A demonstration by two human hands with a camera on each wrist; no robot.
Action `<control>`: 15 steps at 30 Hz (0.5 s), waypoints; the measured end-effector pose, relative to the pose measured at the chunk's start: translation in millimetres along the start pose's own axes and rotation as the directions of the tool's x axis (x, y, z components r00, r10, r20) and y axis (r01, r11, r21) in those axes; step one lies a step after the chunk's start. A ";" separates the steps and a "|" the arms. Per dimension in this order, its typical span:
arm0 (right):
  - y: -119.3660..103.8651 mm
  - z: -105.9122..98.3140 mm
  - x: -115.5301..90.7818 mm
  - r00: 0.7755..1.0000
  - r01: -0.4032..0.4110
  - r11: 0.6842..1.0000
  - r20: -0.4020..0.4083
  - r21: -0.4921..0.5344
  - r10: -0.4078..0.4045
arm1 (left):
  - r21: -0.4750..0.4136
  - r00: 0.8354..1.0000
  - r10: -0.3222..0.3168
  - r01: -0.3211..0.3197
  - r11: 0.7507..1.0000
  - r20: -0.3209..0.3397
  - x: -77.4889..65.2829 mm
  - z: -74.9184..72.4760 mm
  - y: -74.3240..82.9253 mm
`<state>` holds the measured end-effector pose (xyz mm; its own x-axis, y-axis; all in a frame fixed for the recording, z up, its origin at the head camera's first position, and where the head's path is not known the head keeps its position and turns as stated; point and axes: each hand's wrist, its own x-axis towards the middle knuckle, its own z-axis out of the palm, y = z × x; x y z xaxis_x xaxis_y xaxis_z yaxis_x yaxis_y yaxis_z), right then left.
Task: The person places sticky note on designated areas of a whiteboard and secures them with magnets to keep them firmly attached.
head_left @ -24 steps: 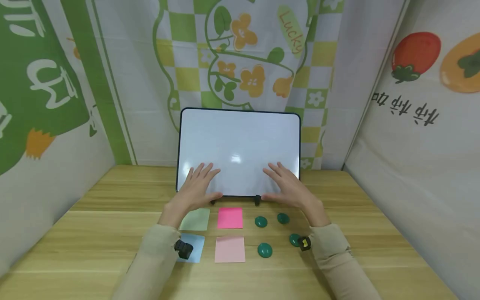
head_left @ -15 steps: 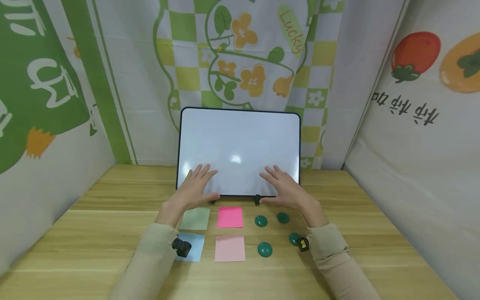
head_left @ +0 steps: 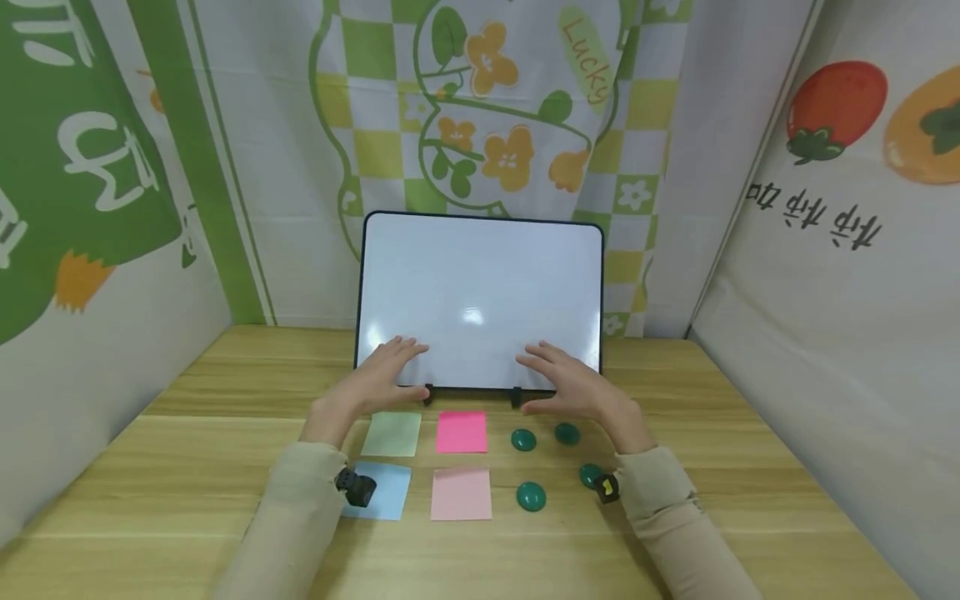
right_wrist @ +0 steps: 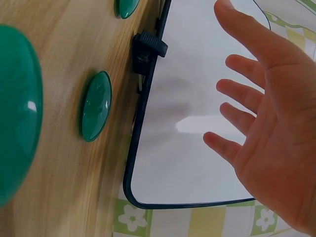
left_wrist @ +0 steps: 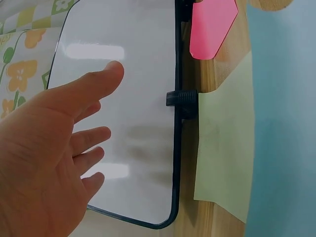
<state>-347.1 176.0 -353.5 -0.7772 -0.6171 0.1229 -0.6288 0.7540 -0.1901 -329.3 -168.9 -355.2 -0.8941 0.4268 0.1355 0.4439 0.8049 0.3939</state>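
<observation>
A whiteboard [head_left: 480, 283] with a dark frame stands upright at the back of the table, held by small black feet [head_left: 516, 397]. My left hand [head_left: 378, 379], fingers spread and holding nothing, is in front of its lower left part. In front of the lower right part is my right hand [head_left: 573, 383], also spread and bare. Sticky notes lie below the left hand: pale green [head_left: 393, 434], bright pink [head_left: 462, 432], light blue [head_left: 386, 492] and light pink [head_left: 461, 493]. Several round green magnets [head_left: 531, 497] lie to their right, one partly covered by the right wrist's camera.
The wooden table [head_left: 187, 467] reaches to a patterned curtain [head_left: 510, 108] behind the board. Fabric walls with printed fruit and lettering close in the left and right sides. Black cameras [head_left: 358, 488] are strapped to both wrists.
Both hands have lowered slightly, their fingertips dropping on the board in the head view. The left hand has also drifted a little left. The notes, magnets and board stay in place.
</observation>
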 end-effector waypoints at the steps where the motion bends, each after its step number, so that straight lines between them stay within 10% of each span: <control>1: 0.4 0.2 0.3 1.000 0.011 1.000 -0.001 -0.003 -0.011 | -0.001 1.000 0.001 -0.001 1.000 0.001 0.0 -0.2 -0.2; 15: -4.0 0.3 -0.1 0.998 0.067 0.997 0.017 0.048 -0.067 | -0.021 0.999 0.048 -0.048 0.999 -0.026 -1.2 -0.2 -11.3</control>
<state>-344.5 172.9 -353.0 -0.7325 -0.6703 0.1188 -0.6772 0.6997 -0.2279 -333.3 -178.6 -359.6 -0.8733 0.4536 0.1780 0.4850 0.7744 0.4063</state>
